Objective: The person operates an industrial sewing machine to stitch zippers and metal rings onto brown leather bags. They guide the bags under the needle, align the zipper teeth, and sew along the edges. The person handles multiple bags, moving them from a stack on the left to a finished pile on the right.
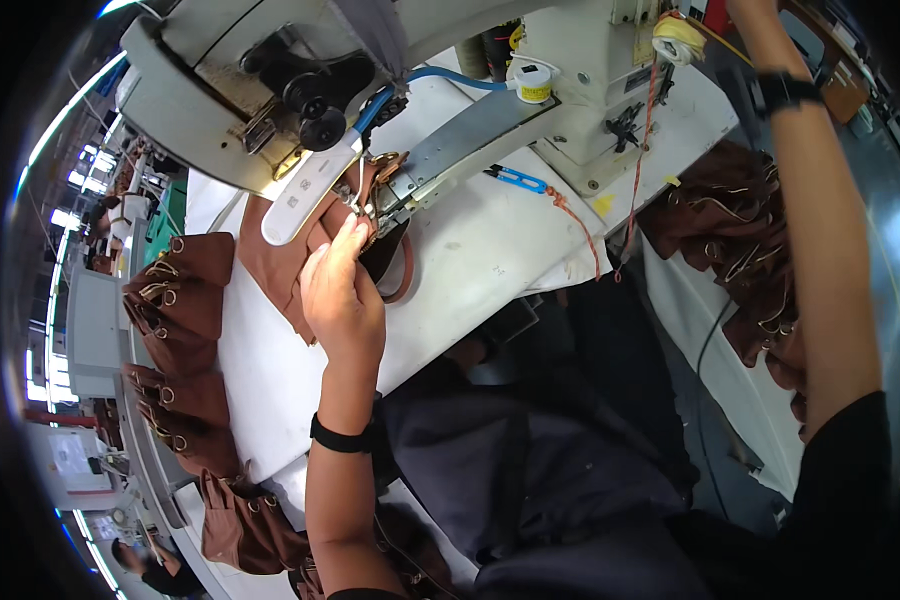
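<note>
My left hand (345,292) is at the sewing area of an industrial sewing machine (215,80), its fingers closed on a brown leather bag piece (278,245). The fingertips lie close to the presser foot, and the needle's exact place is hard to make out. Part of the leather wraps around the end of the machine's narrow arm (470,140), with a thin brown strap (408,268) looping beside it. Toward the top right edge my right arm reaches up beside the machine. Only a bit of my right hand (752,8) shows there; its fingers are cut off.
Blue thread snips (520,179) on an orange cord lie on the white table (450,300). Brown leather bags (175,300) line the left edge; more brown pieces (740,220) are heaped at right. A yellow-white thread roll (678,40) hangs by the machine. Another person (160,570) is far lower left.
</note>
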{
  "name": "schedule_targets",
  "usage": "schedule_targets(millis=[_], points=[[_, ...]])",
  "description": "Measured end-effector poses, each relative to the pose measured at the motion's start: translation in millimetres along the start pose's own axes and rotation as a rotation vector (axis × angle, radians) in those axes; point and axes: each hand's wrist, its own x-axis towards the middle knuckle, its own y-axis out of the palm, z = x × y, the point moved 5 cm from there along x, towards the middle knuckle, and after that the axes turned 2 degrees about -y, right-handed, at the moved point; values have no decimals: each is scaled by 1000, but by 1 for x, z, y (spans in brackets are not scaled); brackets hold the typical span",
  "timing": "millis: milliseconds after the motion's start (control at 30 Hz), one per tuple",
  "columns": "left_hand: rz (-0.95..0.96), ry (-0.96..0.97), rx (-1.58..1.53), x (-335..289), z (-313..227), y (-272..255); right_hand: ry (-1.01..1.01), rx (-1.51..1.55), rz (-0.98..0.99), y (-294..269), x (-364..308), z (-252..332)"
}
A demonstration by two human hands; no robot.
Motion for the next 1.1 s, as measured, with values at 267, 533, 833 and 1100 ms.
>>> schedule_targets(millis=[267, 533, 833, 1100], points=[[-1, 21, 105, -6, -3, 0, 74, 428, 604, 30, -275, 195], [19, -51, 109, -11, -2, 5, 339, 371, 767, 109, -333, 228], [35, -72, 111, -12, 1, 4, 133, 212, 573, 82, -359, 226], [178, -193, -46, 2, 6, -5, 1217, 1034, 1003, 94, -403, 217]])
